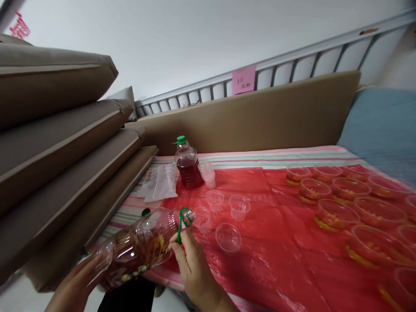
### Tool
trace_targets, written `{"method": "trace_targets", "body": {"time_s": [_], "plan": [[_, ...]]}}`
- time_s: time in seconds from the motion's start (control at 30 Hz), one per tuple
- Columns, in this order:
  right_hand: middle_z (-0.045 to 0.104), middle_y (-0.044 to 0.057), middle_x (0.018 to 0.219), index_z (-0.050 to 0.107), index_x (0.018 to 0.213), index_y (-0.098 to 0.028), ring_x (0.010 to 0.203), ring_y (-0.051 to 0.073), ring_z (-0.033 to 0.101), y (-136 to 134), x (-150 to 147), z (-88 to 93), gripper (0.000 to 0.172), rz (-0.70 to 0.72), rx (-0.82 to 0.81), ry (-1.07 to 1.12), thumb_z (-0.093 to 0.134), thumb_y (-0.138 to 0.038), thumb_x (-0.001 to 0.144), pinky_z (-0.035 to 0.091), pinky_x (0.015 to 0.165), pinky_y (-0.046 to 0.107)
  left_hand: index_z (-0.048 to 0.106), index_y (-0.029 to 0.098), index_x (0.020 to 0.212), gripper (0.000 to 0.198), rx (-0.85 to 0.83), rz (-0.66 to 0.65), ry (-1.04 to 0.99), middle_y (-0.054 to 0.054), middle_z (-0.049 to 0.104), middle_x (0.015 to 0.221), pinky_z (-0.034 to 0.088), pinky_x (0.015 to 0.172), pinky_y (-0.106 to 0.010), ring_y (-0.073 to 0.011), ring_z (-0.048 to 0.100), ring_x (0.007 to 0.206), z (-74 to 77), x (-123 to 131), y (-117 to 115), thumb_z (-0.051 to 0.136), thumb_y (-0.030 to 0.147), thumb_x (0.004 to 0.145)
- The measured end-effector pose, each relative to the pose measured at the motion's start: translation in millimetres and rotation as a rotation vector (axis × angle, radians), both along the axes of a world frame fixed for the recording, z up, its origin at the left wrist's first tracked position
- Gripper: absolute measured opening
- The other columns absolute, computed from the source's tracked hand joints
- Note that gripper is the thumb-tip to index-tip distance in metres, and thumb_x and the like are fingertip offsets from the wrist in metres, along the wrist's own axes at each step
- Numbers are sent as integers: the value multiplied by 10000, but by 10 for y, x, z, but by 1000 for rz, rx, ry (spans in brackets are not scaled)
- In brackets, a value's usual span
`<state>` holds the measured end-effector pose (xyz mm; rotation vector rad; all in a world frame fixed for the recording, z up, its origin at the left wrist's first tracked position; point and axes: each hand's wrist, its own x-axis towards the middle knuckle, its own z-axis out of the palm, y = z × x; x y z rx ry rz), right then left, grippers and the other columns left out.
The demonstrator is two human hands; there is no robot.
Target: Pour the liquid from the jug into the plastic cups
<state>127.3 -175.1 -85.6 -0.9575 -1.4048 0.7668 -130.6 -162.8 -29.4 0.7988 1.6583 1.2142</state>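
Note:
My left hand (82, 275) is wrapped round the base end of a large clear bottle (139, 242), which lies tilted with its neck toward the right. Amber-brown liquid with yellow bits fills part of it. Near the neck, my right hand (191, 264) pinches the green plastic handle (183, 221). The bottle's mouth is uncapped, just beside a small clear cup (202, 219). Further cups stand close by: one (228, 238) in front, another (239, 208) to the right and one (215, 201) behind. No stream of liquid shows at the mouth.
Behind stand a green-capped bottle of dark red liquid (188, 169), stacked cups (208, 174) and a plastic bag (162, 182). Several filled cups (349, 188) cover the right of the red sheet (266, 260). Brown cushions (58, 147) are piled at left. A green cap (146, 212) lies behind the held bottle.

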Motion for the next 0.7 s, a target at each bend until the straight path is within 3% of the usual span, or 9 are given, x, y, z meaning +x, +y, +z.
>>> {"method": "trace_targets", "body": {"time_s": [0.17, 0.43, 0.7], "plan": [[617, 43, 904, 550, 931, -194, 840, 157, 588, 58, -6, -47, 123, 3, -34, 12, 429, -171, 925, 461, 751, 270, 737, 200, 724, 603, -45, 75, 41, -108, 764, 922, 336, 1131, -507, -423, 478, 1284, 112, 95, 47, 892, 510, 231], [609, 37, 891, 546, 928, -195, 837, 153, 584, 99, -18, -91, 113, -18, -25, 20, 439, -160, 919, 461, 730, 261, 744, 257, 726, 608, -25, 51, 110, -38, 774, 879, 341, 1119, -518, -406, 526, 1231, 24, -73, 146, 873, 573, 223], [614, 38, 885, 552, 944, -195, 824, 157, 593, 129, 5, -120, 125, -48, -27, 40, 433, -168, 917, 472, 735, 273, 741, 260, 717, 570, -29, 52, 110, -32, 774, 878, 305, 1141, -491, -389, 493, 1271, 65, -62, 193, 886, 534, 239]]}}
